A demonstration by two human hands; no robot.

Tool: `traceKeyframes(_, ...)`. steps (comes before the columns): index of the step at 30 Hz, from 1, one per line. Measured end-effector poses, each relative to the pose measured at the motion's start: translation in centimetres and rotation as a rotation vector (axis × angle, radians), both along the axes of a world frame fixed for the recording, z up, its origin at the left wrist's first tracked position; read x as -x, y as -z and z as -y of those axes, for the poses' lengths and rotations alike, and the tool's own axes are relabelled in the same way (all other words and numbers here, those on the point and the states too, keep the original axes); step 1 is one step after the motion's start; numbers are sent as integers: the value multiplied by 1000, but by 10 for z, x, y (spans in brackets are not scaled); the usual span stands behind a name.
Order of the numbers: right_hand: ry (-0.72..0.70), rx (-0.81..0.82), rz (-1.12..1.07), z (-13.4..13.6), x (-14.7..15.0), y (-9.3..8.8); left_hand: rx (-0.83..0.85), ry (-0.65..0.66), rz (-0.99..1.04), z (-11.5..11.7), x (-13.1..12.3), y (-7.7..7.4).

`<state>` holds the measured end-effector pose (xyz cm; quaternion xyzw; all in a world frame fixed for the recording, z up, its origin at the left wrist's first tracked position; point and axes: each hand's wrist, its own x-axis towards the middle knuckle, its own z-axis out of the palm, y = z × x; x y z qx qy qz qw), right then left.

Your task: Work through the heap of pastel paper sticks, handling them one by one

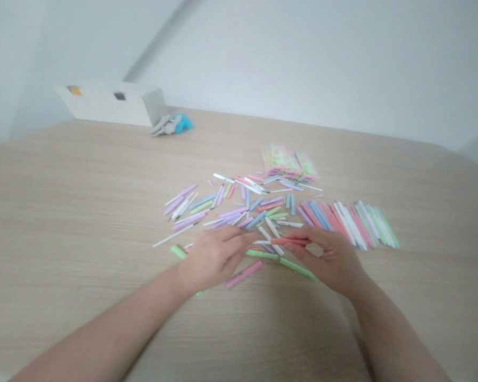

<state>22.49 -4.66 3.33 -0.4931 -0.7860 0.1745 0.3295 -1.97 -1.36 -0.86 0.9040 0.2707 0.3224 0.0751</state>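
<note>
Grip check: left hand [215, 258] has its fingers pressed together, lying over the near edge of the sticks. Can't tell if it's pinching anything. Right hand [326, 260] is pinching a coral stick [289, 241] between thumb and fingers. Stick points left toward the left hand, with a white stick [263, 242] in the gap. Small white piece [314, 249] sits at the right hand's fingers; too blurred for me to identify.

Scene, left to right. Far left: white box [111, 103] on the table's far edge, yellow and dark patches on its face. Just right of it, a crumpled blue and grey item [171, 124]. On the wood-grain table [63, 212], a green stick [178, 251] touches the left hand's outer side. Pink stick [244, 274] lies just near of the left fingers. Two green sticks [262, 254] run between the hands on the near side. Loose pile of pastel sticks [231, 207] sits far of both hands, lilac, white, blue and green, at mixed angles. Beyond it, a stack of printed green and pink paper packets [289, 164]. Right side: row of sticks [348, 225] laid side by side, just far of the right hand.
</note>
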Motion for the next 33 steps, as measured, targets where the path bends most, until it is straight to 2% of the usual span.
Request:
traceKeyframes(9,-75,42,46,0,0,-8,-22,2,-21,3,-2,-2)
traceKeyframes(18,-108,181,55,2,-1,-7,-100,-38,-85,7,-2,-9)
traceKeyframes(27,-128,51,-14,1,0,-1,-130,-34,-107,9,-2,-10)
traceKeyframes(33,-28,61,-38,3,1,3,-113,-59,-105,8,-4,-10)
